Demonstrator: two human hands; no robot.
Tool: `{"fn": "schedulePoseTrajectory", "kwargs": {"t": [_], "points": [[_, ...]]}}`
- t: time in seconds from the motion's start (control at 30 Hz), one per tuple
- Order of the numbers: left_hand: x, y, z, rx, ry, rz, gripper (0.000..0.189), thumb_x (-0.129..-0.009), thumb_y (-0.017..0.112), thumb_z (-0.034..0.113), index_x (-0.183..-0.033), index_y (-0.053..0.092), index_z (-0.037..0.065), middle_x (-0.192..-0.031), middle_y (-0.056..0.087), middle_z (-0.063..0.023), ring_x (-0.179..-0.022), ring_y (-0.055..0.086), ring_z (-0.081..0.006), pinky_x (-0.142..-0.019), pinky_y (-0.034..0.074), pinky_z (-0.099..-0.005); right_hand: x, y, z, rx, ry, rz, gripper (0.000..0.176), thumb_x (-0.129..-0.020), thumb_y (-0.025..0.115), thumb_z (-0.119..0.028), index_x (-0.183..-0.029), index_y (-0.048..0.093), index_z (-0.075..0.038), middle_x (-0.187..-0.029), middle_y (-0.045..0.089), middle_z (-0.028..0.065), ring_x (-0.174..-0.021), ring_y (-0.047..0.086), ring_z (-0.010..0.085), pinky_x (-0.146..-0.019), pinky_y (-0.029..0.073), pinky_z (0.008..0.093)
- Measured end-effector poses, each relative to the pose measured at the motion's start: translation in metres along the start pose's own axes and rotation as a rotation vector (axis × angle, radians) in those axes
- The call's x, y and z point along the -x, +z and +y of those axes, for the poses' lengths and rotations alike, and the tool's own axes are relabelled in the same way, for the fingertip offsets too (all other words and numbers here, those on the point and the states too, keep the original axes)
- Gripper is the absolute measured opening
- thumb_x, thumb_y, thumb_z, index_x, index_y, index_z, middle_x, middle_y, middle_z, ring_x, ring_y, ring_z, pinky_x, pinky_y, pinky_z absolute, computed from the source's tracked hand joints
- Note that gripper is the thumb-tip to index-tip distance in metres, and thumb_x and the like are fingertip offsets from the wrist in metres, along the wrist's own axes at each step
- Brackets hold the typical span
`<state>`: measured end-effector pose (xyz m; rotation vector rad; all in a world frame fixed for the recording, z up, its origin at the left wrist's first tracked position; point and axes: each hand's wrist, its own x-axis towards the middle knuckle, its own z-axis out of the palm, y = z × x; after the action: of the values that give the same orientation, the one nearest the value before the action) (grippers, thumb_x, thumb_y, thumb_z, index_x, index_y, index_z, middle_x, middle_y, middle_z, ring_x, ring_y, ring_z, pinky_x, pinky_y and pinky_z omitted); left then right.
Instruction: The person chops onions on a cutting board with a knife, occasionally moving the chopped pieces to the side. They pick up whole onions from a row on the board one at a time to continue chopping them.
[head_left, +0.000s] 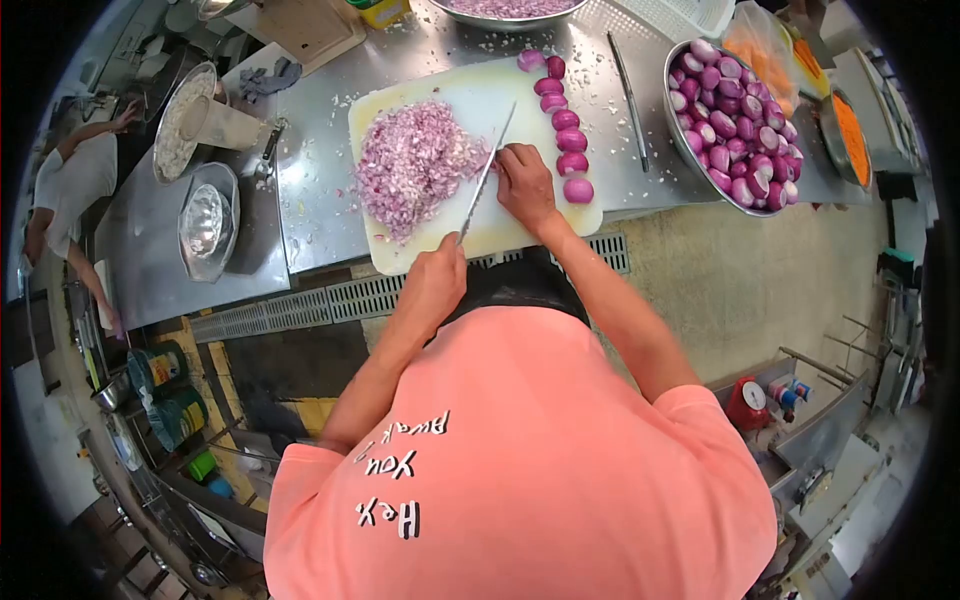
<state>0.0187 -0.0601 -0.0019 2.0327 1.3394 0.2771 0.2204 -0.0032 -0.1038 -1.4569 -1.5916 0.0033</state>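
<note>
My left hand (pixel 435 278) is closed round the handle of a knife (pixel 480 190), whose long blade points away from me over a white cutting board (pixel 520 225). Right beside the blade, my right hand (pixel 526 188) rests on the board with its fingers curled down; whatever lies under them is hidden. A heap of finely chopped red onion (pixel 410 165) covers the left part of the board, reaching the blade. Along the board's right edge runs a row of several peeled red onions (pixel 567 118).
A steel bowl (pixel 690 155) of peeled red onions stands to the right, near a bowl of orange shreds (pixel 850 135). A sharpening steel (pixel 628 100) lies behind the board. Leftward are a metal dish (pixel 190 235) and a plastic jug (pixel 225 125). Another person (pixel 80 180) stands far left.
</note>
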Motion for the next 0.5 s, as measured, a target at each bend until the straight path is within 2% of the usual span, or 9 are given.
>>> {"fn": "schedulePoseTrajectory", "kwargs": {"t": [0.1, 0.17, 0.23, 0.3, 0.4, 0.5], "points": [[-0.016, 0.008, -0.016, -0.065, -0.058, -0.102, 0.028, -0.099, 0.045, 0.017, -0.109, 0.056, -0.006, -0.067, 0.058, -0.0303, -0.065, 0.061, -0.0478, -0.062, 0.046, -0.053, 0.001, -0.002, 0.0, 0.009, 0.012, -0.042, 0.018, -0.072, 0.061, 0.005, -0.088, 0.058, -0.003, -0.088, 0.057, 0.013, -0.086, 0.056, 0.0334, -0.072, 0.049, 0.0421], [-0.005, -0.008, 0.007, 0.012, -0.138, -0.147, 0.027, -0.099, 0.045, 0.017, -0.107, 0.056, -0.006, -0.067, 0.058, -0.0308, -0.067, 0.06, -0.0495, -0.062, 0.045, -0.0534, 0.004, -0.003, 0.001, 0.0, -0.001, -0.02, 0.018, -0.072, 0.061, 0.005, -0.088, 0.058, -0.002, -0.087, 0.057, 0.013, -0.085, 0.056, 0.0335, -0.071, 0.049, 0.0423], [-0.001, -0.01, 0.009, 0.001, -0.01, -0.028, 0.025, -0.099, 0.045, 0.016, -0.104, 0.056, -0.006, -0.067, 0.058, -0.0307, -0.066, 0.06, -0.0492, -0.061, 0.045, -0.0523, -0.003, 0.0, 0.0, -0.022, -0.025, 0.021, 0.018, -0.072, 0.061, 0.005, -0.087, 0.057, -0.002, -0.086, 0.056, 0.0129, -0.084, 0.056, 0.0336, -0.071, 0.049, 0.0425], [-0.007, -0.003, -0.001, -0.025, -0.016, -0.062, 0.025, -0.099, 0.045, 0.016, -0.102, 0.056, -0.006, -0.067, 0.058, -0.0306, -0.067, 0.061, -0.0485, -0.061, 0.045, -0.0526, 0.001, -0.003, -0.001, -0.002, -0.002, 0.0, 0.018, -0.072, 0.06, 0.005, -0.088, 0.057, -0.002, -0.086, 0.056, 0.0132, -0.083, 0.055, 0.0339, -0.07, 0.048, 0.0427], [-0.013, -0.009, 0.004, -0.042, -0.052, -0.122, 0.026, -0.096, 0.047, 0.012, -0.104, 0.057, -0.011, -0.066, 0.058, -0.0334, -0.065, 0.061, -0.0491, -0.061, 0.047, -0.055, 0.001, -0.003, 0.0, -0.007, 0.004, 0.012, 0.016, -0.072, 0.06, 0.006, -0.086, 0.056, -0.002, -0.086, 0.056, 0.0136, -0.083, 0.055, 0.0346, -0.071, 0.048, 0.043], [-0.003, -0.011, 0.011, -0.016, 0.025, -0.044, 0.025, -0.095, 0.047, 0.01, -0.102, 0.058, -0.011, -0.066, 0.059, -0.033, -0.066, 0.061, -0.049, -0.061, 0.047, -0.0549, 0.002, -0.002, -0.003, -0.017, 0.019, 0.011, 0.015, -0.073, 0.06, 0.006, -0.086, 0.056, -0.002, -0.086, 0.056, 0.0138, -0.083, 0.055, 0.0349, -0.071, 0.048, 0.0435]]}}
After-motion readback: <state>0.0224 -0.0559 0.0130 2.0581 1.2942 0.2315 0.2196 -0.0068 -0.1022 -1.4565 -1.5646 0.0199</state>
